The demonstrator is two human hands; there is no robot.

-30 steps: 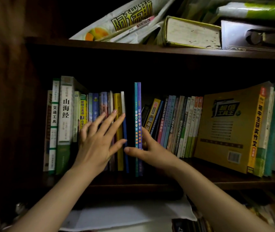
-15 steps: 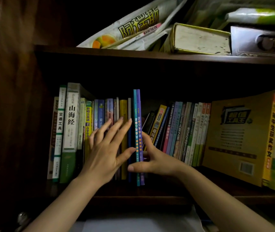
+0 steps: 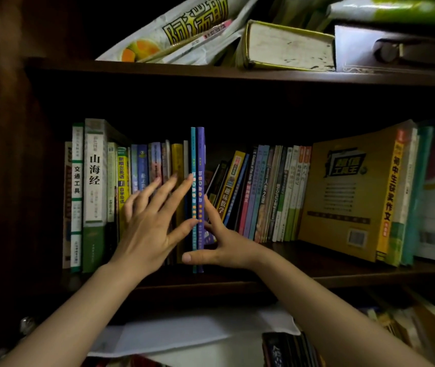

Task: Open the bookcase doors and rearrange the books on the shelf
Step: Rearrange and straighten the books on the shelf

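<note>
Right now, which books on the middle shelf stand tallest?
The teal book and purple book side by side between the hands; their tops rise above every neighbouring spine.

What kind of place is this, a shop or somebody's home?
Most likely a home bookcase, probably a student's. The dark wooden shelf holds upright school books, like the big yellow workbook, while a worn thick book lying flat is piled loosely above.

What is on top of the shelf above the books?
On the upper shelf lie a printed bag with an orange picture, a thick book on its side and a grey box. Whatever sits behind them is hidden in the dark.
</note>
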